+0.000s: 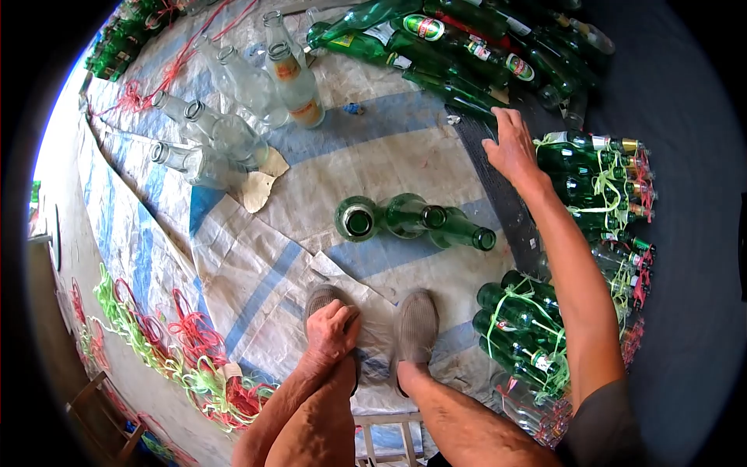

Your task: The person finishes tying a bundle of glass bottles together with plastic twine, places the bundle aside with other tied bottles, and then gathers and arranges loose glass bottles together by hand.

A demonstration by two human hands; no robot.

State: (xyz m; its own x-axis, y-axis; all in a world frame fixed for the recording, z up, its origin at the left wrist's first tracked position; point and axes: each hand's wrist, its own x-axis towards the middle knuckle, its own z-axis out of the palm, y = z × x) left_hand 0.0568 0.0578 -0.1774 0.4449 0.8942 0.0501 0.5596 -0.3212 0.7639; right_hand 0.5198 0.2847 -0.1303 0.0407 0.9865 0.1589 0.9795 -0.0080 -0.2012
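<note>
My right hand (513, 144) stretches forward to the edge of a heap of green bottles (447, 50). Its thumb and fingers are apart, with the fingertips right at the end of a green bottle (459, 92) lying there. Over my left shoe, by the knee, my left hand (333, 331) is curled closed with its back to me, and the inside of the fingers is hidden. Between the two hands a group of three green bottles (406, 215) stands on the sheet, mouths towards me.
Several clear glass bottles (233, 140) stand at the left beside a torn piece of cardboard (259, 183). Tied bundles of green bottles (576, 183) lie along the right, under my forearm. Pink and green string (194, 350) lies tangled at lower left. A striped sheet (373, 148) covers the floor.
</note>
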